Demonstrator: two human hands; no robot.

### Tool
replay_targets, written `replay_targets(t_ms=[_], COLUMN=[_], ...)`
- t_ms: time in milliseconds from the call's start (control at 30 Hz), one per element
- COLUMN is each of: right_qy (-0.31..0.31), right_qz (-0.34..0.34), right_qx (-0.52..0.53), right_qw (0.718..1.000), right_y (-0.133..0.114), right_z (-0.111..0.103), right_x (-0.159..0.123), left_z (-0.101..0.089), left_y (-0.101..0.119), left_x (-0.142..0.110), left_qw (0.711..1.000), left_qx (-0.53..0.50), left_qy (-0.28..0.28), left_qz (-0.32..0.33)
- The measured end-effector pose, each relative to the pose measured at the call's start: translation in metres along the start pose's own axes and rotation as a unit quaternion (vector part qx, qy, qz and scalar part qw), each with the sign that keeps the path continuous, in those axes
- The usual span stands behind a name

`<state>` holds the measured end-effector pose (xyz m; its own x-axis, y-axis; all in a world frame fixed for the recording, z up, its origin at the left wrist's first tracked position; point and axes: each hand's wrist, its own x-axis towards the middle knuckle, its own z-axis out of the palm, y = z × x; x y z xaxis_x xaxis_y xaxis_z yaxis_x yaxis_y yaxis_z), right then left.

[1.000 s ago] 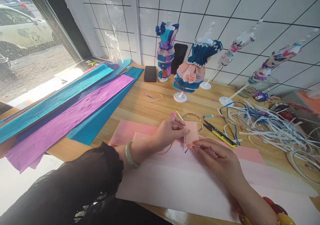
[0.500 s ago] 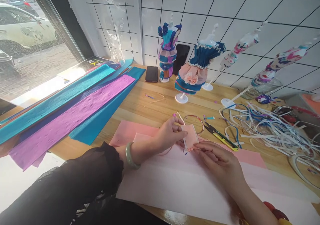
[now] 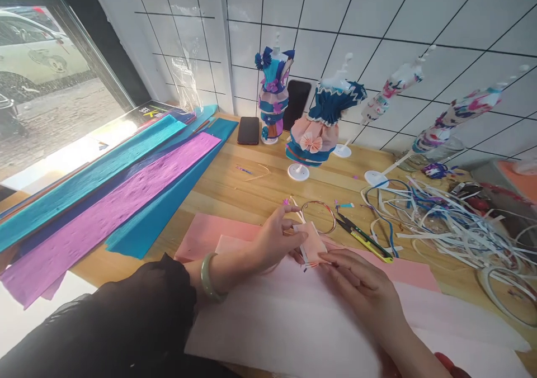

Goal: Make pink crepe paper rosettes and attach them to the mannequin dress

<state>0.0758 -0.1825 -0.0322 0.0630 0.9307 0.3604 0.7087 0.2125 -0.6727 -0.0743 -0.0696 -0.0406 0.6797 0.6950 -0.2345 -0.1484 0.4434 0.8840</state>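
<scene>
Between my hands is a small pink piece of paper [image 3: 312,245], with whitish edges and tiny frayed bits at its lower end. My left hand [image 3: 279,235] pinches its left side between thumb and fingers. At the lower right corner, the fingertips of my right hand [image 3: 364,280] are closed on the same piece. Both hands are over large pale pink paper sheets [image 3: 268,322]. Just beyond them lie a coil of thin wire [image 3: 329,204] and a black and yellow cutter [image 3: 364,239]. Some of my left fingers are hidden behind the pink piece.
Miniature dress forms stand along the tiled wall, one in a blue and pink dress [image 3: 316,135]. A tangle of paper strips [image 3: 440,221] covers the right side. Purple crepe paper [image 3: 126,204] and teal sheets lie at left. A phone [image 3: 248,130] rests at the back.
The whole view has shifted slightly, so things sit a little further left and lower. Both hands keep hold of the pink paper, which is tilted a bit more.
</scene>
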Motion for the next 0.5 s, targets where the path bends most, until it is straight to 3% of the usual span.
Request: replay_targets(t_ms=[133, 333, 500], right_qy=[0.025, 0.049, 0.052], right_qz=[0.021, 0.102, 0.141], right_qx=[0.005, 0.069, 0.133], right_qw=[0.999, 0.991, 0.980], right_y=[-0.001, 0.000, -0.001], right_z=[-0.001, 0.004, 0.007], right_x=[0.000, 0.001, 0.000], left_z=[0.001, 0.006, 0.010], left_y=[-0.003, -0.007, -0.012], left_x=[-0.001, -0.009, -0.011], left_qw=[1.000, 0.992, 0.980], left_qx=[-0.012, 0.057, 0.137], left_qy=[0.010, -0.094, -0.072], left_qz=[0.022, 0.065, 0.124])
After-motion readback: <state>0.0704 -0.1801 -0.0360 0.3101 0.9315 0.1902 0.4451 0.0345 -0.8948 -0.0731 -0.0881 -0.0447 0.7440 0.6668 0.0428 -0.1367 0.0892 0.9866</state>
